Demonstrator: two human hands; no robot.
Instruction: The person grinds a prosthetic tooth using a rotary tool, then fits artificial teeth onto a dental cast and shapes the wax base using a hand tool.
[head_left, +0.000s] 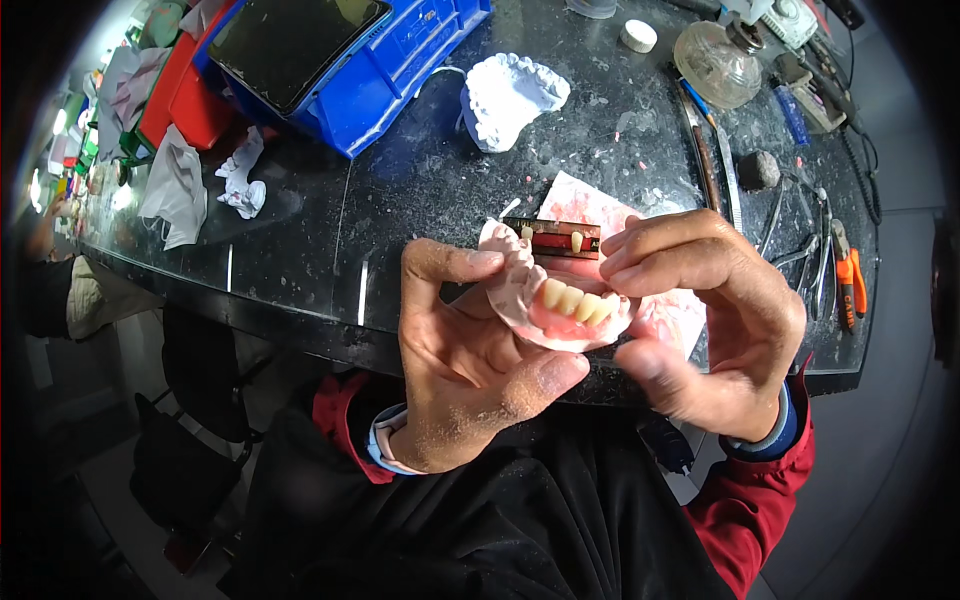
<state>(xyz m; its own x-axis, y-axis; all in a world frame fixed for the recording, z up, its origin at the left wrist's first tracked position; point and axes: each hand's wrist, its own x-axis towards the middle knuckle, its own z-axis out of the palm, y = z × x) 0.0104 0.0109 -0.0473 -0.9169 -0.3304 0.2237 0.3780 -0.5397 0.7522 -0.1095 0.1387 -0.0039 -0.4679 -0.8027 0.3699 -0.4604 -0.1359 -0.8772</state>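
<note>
A dental cast (508,290) with a row of yellowish false teeth (577,302) set in pink wax (560,325) is held just above my lap, at the bench's front edge. My left hand (455,350) grips its left side, fingers beneath and thumb along the near side. At the cast's right end, my right hand (725,310) has its fingertips close to the teeth and its blurred thumb spread apart from them; whether it touches the cast I cannot tell. Just beyond lies a dark strip (552,240) carrying loose false teeth, beside a pink-stained tissue (575,198).
A white plaster cast (510,100) stands farther back, right of a blue bin (385,85) with a phone (295,45) on it. Rightward lie a glass burner (718,62), a brown-handled tool (706,165), and orange-handled pliers (852,285). A smaller plaster piece (240,185) sits left.
</note>
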